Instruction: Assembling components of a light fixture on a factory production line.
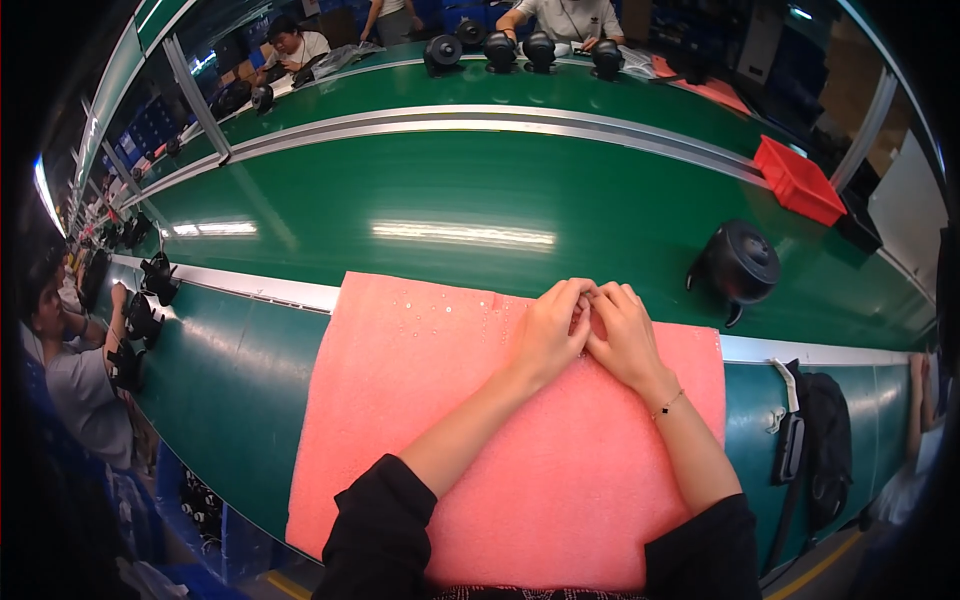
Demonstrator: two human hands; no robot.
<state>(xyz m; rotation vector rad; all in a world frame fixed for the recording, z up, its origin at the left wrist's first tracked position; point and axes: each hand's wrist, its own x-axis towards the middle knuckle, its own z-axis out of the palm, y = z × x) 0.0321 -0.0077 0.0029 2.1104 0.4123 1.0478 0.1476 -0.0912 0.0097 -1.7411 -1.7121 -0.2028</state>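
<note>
My left hand (pixel 552 328) and my right hand (pixel 622 330) meet at the far edge of a pink foam sheet (pixel 530 480). The fingers of both are curled inward, tips touching. Whatever lies between them, if anything, is hidden. Several tiny shiny rings or screws (pixel 448 309) are scattered on the foam left of my left hand. A thin bracelet (pixel 668 405) circles my right wrist. Beyond my right hand, a round black device (pixel 740 262) with a bracket stands on the green belt.
A red bin (pixel 798 180) sits at the far right by the metal rail (pixel 480 120). Several black devices (pixel 540 52) line the far bench, where people work. A black bag (pixel 826 440) lies on the right. At the left, another person (pixel 75 370) handles black parts.
</note>
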